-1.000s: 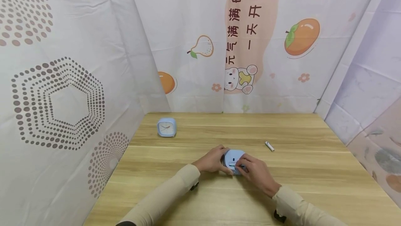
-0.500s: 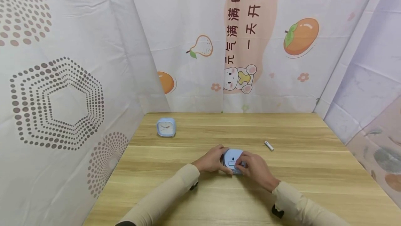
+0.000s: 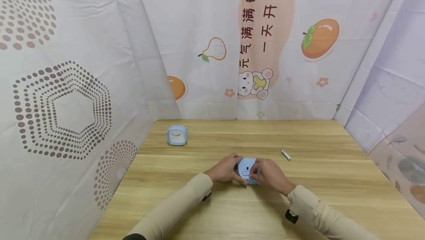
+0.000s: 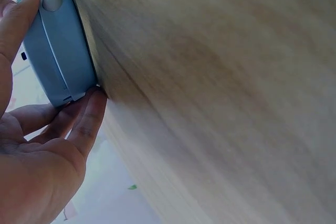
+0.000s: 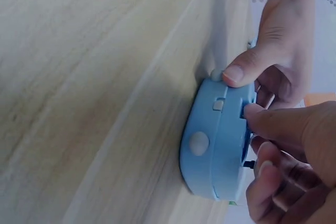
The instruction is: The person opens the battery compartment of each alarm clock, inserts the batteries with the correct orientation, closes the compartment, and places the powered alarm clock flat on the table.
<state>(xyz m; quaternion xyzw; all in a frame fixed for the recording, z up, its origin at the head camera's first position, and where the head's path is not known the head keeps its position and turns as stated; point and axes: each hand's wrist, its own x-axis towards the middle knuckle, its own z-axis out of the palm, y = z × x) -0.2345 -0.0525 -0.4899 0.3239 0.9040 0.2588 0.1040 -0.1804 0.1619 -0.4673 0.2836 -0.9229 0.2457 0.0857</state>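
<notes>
Handled case [image 3: 245, 164] was light blue, round studs [image 5: 199, 144] whitish grey, small knob [image 5: 249, 164] black. Standing clock [image 3: 177, 136] had light-blue frame [image 3: 177, 127], white dial [image 3: 175, 137]. Table [image 3: 212, 214] showed yellow-brown wood grain. Sleeves [image 3: 176, 205] were cream. Left curtain [image 3: 129, 55]: white, brown dotted hexagons [image 3: 43, 112]. Back curtain [image 3: 199, 99]: white, orange fruit [image 3: 320, 40], dark-red characters [image 3: 266, 30].

Head view looks down and forward over the table [image 3: 219, 214]; tilted close-ups from left and right wrists share the held clock [image 4: 68, 53], upper left and centre-right respectively.

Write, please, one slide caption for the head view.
Left hand grips a face-down blue clock; right hand touches its back.
</notes>
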